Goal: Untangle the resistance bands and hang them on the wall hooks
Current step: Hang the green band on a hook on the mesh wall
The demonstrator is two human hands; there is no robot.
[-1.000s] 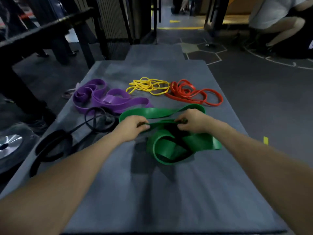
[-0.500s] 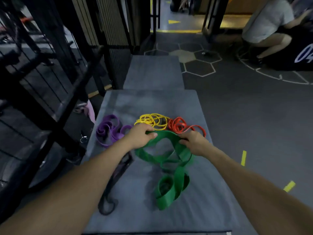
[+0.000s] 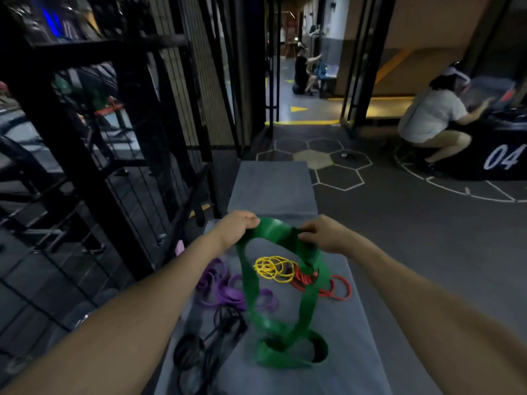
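Both hands' fingers grip green band point(image 3: 309, 297) over grey mat point(image 3: 356, 352), gym floor point(image 3: 413, 223).

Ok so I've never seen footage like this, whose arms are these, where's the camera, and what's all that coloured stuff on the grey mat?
There is no machine here. The camera sits on a person's head and looks forward and down, so the two bare arms are that person's own. The left hand and right hand grip the top of a wide green band, lifted so its twisted lower end rests on the grey mat. Lying on the mat are more resistance bands: a purple band, a thin yellow band, a red band and a black band. Other people crouch in the background.
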